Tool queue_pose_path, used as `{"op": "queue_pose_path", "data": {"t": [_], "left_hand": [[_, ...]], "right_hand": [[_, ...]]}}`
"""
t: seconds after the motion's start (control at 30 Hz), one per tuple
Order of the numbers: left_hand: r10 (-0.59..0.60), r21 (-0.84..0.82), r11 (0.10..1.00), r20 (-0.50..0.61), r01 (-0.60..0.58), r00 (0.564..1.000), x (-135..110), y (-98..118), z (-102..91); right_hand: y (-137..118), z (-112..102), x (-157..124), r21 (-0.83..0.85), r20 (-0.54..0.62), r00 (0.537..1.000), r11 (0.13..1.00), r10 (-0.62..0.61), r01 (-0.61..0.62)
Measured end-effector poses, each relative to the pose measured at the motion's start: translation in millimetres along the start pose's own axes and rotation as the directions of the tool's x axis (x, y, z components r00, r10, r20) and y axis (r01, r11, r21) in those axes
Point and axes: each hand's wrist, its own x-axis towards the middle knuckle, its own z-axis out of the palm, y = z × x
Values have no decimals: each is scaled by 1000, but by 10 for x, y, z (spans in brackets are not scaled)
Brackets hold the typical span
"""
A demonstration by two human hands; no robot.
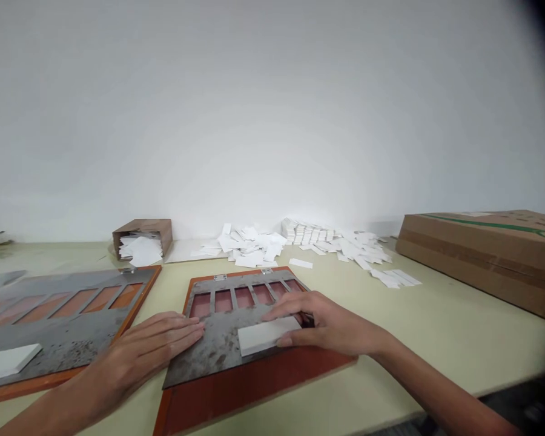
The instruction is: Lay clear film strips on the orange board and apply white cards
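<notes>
A grey metal plate (209, 351) with a row of rectangular cutouts lies on a reddish-brown board (236, 390), joined to it by small hinges at the back. My left hand (149, 351) rests flat on the plate's left edge, fingers stretched out and holding nothing. On the plate's front right part is a thick white stack of cards (264, 336). My right hand (315, 324) grips its right end between thumb and fingers. Some of those fingertips are hidden behind the stack. Reddish panels show through the cutouts, partly covered by my right hand.
To the left lies a second plate and board (79, 354), bearing another white stack (9, 361). Behind are loose white cards (252, 245), stacked cards (306, 231) and a small cardboard box (143, 225) stuffed with white pieces. A large cardboard box (476, 254) stands at right.
</notes>
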Motion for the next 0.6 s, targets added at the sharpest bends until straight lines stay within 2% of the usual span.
{"op": "queue_pose_path", "data": {"t": [0.17,0.3,0.47,0.6], "left_hand": [[-41,-63,997,-61,37,997,-21,22,85],[-38,-102,994,-131,25,991,43,-39,86],[14,-127,992,-75,-23,997,193,-26,-235],[-79,-68,995,-13,78,997,5,9,-560]], "right_hand": [[-25,-21,23,-1,26,998,999,51,-51],[-89,-47,71,123,9,989,982,146,-146],[-138,-92,83,265,29,987,951,159,-161],[-147,-36,32,199,4,986,966,165,-162]]}}
